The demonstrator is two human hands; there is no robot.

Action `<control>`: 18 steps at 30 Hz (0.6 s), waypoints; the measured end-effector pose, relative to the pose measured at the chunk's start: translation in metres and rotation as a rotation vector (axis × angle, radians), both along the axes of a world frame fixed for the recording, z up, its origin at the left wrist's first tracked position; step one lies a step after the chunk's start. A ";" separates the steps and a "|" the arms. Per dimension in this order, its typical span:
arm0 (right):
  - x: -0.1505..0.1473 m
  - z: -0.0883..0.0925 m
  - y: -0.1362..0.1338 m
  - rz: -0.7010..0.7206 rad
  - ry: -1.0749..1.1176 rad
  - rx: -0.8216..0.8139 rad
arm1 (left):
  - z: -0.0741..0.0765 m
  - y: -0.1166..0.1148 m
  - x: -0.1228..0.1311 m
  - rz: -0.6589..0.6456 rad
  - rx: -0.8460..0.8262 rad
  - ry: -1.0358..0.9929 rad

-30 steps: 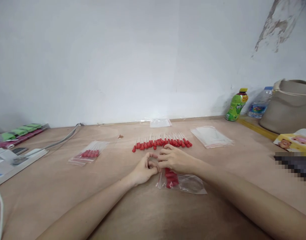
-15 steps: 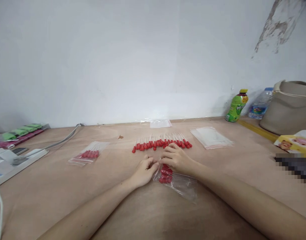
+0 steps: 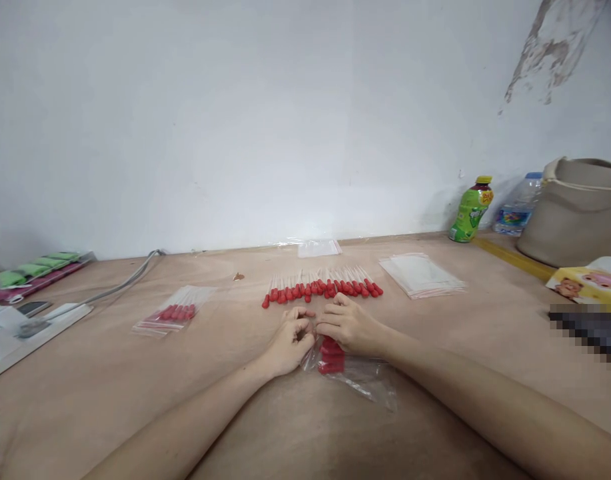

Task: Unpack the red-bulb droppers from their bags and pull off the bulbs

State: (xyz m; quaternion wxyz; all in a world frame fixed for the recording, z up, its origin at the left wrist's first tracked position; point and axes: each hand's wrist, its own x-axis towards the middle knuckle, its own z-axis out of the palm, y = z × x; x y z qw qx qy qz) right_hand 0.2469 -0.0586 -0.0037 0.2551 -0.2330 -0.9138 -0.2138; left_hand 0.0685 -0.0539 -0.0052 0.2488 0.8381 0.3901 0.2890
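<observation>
A clear zip bag (image 3: 368, 385) lies under my hands at the middle of the table, with several red-headed sticks (image 3: 332, 364) inside. My left hand (image 3: 288, 343) is closed on the bag's left edge, thumb and fingers curled together. From the other side my right hand (image 3: 354, 327) bends its fingers over the upper part of the same bag, close to the left fingertips. What lies right between the fingertips is hard to see. Just beyond the hands, a row of loose red-headed sticks (image 3: 320, 289) rests with the thin white ends pointing to the wall.
A filled bag (image 3: 174, 311) lies to the left. Flat empty bags (image 3: 421, 275) are stacked at right, and another bag (image 3: 319, 248) sits by the wall. A power strip (image 3: 45, 333) is far left; a green bottle (image 3: 470, 210) and a bucket (image 3: 575, 213) stand right.
Both hands stay at the bag, with small finger shifts; the left fingers have lifted and spread slightly. The red heads in the bag sit a little lower. The view has shifted slightly.
</observation>
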 end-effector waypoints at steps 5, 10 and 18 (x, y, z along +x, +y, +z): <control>0.000 0.004 -0.003 0.085 -0.004 -0.090 | -0.004 0.003 -0.004 -0.033 0.057 0.012; 0.003 0.021 -0.009 0.155 0.086 -0.257 | -0.004 0.006 -0.007 0.010 0.071 -0.006; 0.013 0.036 -0.017 0.096 0.208 -0.566 | 0.000 0.001 -0.004 0.142 0.020 0.004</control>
